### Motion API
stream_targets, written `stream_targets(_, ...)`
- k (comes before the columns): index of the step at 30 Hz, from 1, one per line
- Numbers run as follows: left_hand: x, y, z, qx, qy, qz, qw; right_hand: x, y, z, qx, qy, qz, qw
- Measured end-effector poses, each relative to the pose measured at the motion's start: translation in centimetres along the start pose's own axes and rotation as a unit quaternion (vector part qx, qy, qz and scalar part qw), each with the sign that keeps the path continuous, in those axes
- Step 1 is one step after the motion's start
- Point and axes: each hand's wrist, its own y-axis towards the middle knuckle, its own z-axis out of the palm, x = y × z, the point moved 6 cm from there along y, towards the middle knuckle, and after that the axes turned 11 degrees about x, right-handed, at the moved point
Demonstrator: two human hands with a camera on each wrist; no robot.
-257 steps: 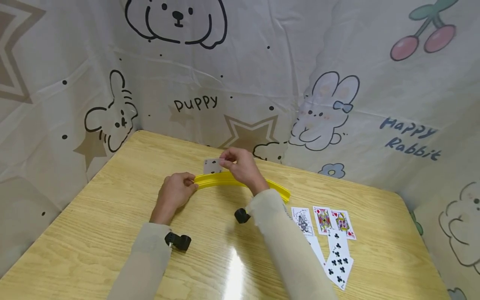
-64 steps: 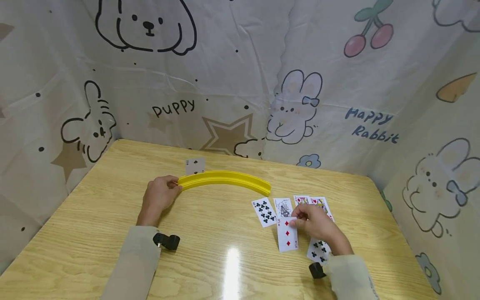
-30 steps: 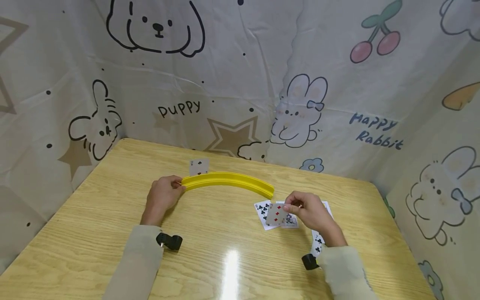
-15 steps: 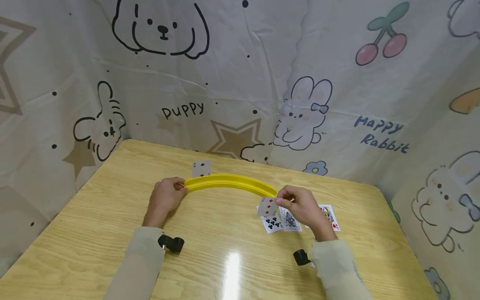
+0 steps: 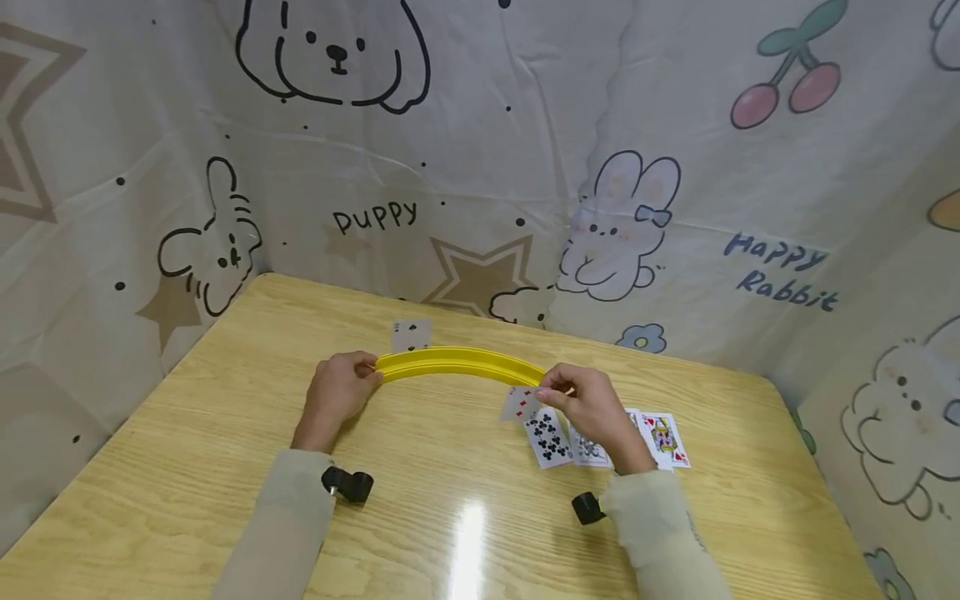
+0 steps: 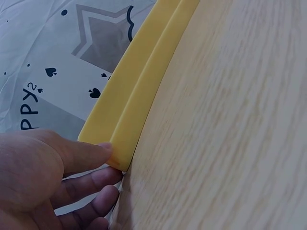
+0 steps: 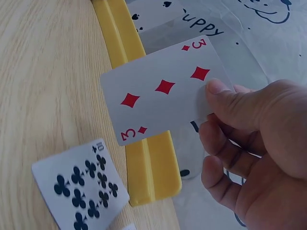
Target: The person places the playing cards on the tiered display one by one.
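Note:
A curved yellow card holder (image 5: 457, 362) lies across the table, and my left hand (image 5: 341, 390) pinches its left end between thumb and fingers. Near that end the two of spades (image 5: 411, 334) stands upright in the holder's slot. My right hand (image 5: 588, 404) holds the three of diamonds (image 7: 163, 88) by one edge, thumb on its face. In the head view this card hangs just in front of the holder's right end, above the table. Below it the ten of clubs (image 5: 549, 437) lies face up.
Right of the ten of clubs lie a joker (image 5: 588, 450), partly covered by my right hand, and a red queen (image 5: 663, 437). The wooden table (image 5: 420, 508) meets a printed cloth (image 5: 480, 150) at its back edge. A black wrist camera (image 5: 588, 507) sits at my right sleeve.
The three of diamonds has been lifted off the loose cards and carried left and away from me to the holder's right end. My left hand keeps its grip on the holder.

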Motion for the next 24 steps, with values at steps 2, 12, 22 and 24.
stream_targets(2,0.0,0.0,0.1,0.001,0.001,0.0,1.0,0.2,0.3,0.2,0.001,0.003,-0.009,1.0)
stream_targets(12,0.0,0.0,0.1,0.002,0.003,-0.001,1.0,1.2,2.0,1.6,0.003,0.018,-0.034,0.9993)
stream_targets(22,-0.1,-0.1,0.1,-0.006,0.001,0.009,0.9999,1.7,3.4,2.8,-0.003,0.027,-0.052,0.9983)
stream_targets(24,-0.1,-0.1,0.1,-0.005,0.001,0.009,0.9999,1.8,3.7,3.0,-0.003,0.03,-0.049,0.9983)
